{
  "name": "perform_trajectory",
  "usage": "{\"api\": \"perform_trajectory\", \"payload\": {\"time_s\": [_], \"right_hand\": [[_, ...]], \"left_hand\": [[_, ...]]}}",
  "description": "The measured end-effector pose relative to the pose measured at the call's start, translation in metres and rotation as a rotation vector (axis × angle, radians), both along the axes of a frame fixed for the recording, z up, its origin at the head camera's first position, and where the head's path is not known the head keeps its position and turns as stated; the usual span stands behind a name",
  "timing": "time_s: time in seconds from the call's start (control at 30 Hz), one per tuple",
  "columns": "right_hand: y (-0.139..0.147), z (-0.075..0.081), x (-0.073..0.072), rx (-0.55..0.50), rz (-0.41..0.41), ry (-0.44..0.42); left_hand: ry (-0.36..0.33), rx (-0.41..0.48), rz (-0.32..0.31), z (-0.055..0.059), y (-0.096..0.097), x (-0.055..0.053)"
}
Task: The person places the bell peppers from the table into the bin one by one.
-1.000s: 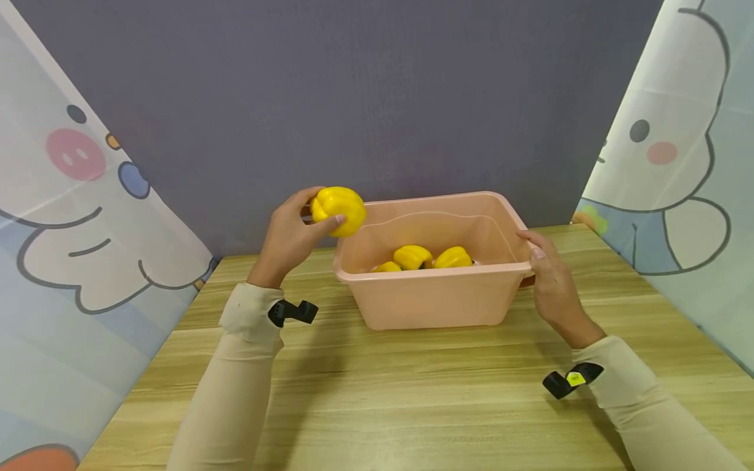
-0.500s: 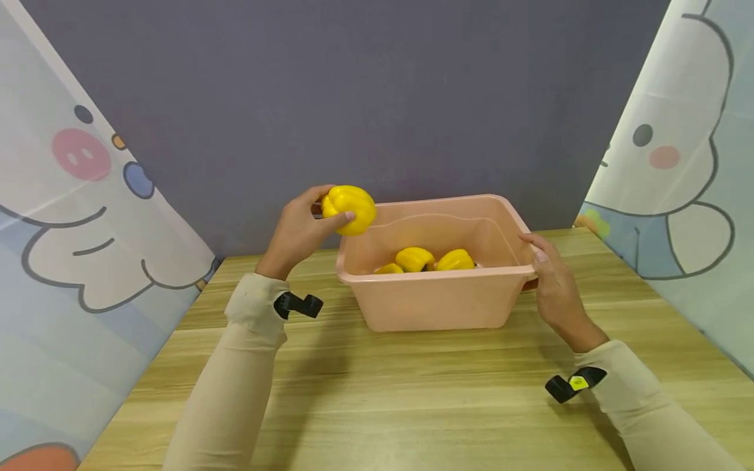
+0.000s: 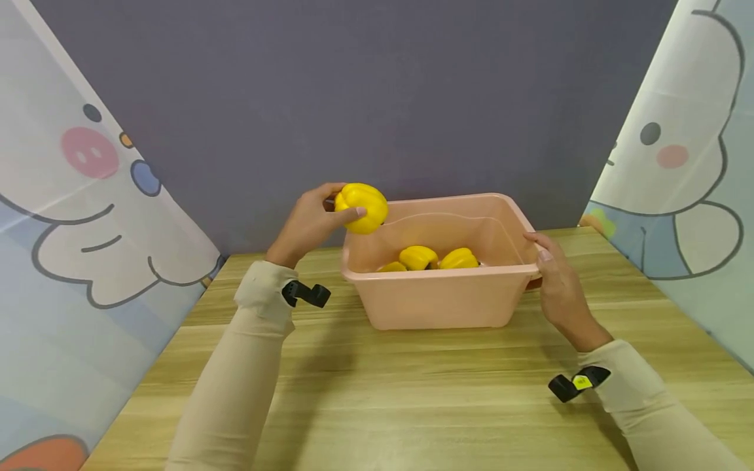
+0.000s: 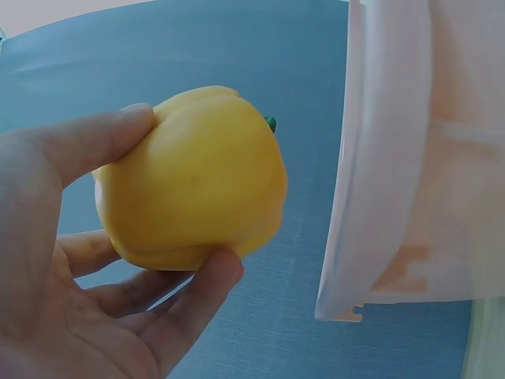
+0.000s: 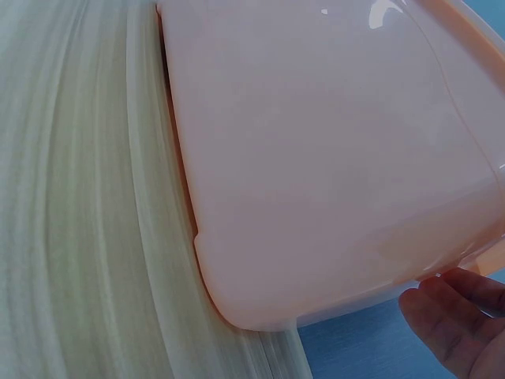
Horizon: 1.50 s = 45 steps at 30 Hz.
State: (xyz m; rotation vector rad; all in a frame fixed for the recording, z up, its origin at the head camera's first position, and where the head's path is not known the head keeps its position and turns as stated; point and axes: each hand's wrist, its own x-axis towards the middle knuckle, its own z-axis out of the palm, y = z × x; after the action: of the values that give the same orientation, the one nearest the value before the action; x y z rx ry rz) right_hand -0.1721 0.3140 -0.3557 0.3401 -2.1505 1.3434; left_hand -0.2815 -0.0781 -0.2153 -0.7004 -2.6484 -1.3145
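Note:
My left hand (image 3: 312, 219) grips a yellow bell pepper (image 3: 366, 208) between thumb and fingers, held up over the left rim of a pink plastic tub (image 3: 436, 301). In the left wrist view the bell pepper (image 4: 193, 181) shows a small green stem on its far side, apart from the tub wall (image 4: 379, 158). On the tub's right end, my right hand (image 3: 559, 284) holds the rim, thumb on top and fingers underneath or behind. Inside the tub lie several more yellow bell peppers (image 3: 418, 258), partly hidden by the front wall. The right wrist view shows the right fingers (image 5: 450, 308) against the tub's side.
A wood-grain table (image 3: 412, 399) carries the tub near its back edge. Behind stands a dark grey panel (image 3: 377, 98). Cartoon-printed sheets (image 3: 118, 248) close off both sides. Each wrist wears a black camera on a strap.
The left hand has carried the bell pepper a little to the right, further over the tub's left rim. The right hand keeps its hold, and the tub stays essentially in place.

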Motion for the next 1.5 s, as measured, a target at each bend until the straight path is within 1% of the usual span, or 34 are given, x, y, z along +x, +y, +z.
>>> {"api": "perform_trajectory", "payload": {"time_s": [0.13, 0.3, 0.53, 0.63, 0.77, 0.9, 1.03, 1.3, 1.5], "right_hand": [[0.000, 0.001, -0.001, 0.000, -0.001, 0.002], [-0.001, 0.001, -0.001, -0.003, 0.000, 0.001], [-0.001, 0.001, -0.001, -0.006, -0.009, -0.001], [-0.001, 0.001, -0.001, -0.007, -0.012, 0.000], [-0.001, 0.002, 0.000, -0.002, -0.018, 0.001], [-0.001, 0.001, 0.001, -0.001, -0.018, 0.000], [0.000, 0.000, 0.001, -0.005, -0.013, 0.000], [0.001, -0.001, 0.001, -0.008, -0.014, 0.006], [0.001, -0.001, 0.000, -0.013, -0.009, 0.008]], "left_hand": [[-0.008, -0.021, 0.001, 0.002, 0.002, -0.002], [0.000, -0.061, 0.000, 0.006, 0.007, -0.004], [-0.015, -0.105, -0.002, 0.011, 0.014, -0.006], [-0.012, -0.128, -0.015, 0.012, 0.016, -0.007], [-0.012, -0.147, -0.049, 0.013, 0.019, -0.010], [-0.031, -0.147, -0.087, 0.012, 0.021, -0.014], [-0.052, -0.152, -0.104, 0.013, 0.025, -0.017], [-0.061, -0.210, -0.105, 0.019, 0.039, -0.022], [-0.075, -0.245, -0.099, 0.021, 0.044, -0.027]]}}
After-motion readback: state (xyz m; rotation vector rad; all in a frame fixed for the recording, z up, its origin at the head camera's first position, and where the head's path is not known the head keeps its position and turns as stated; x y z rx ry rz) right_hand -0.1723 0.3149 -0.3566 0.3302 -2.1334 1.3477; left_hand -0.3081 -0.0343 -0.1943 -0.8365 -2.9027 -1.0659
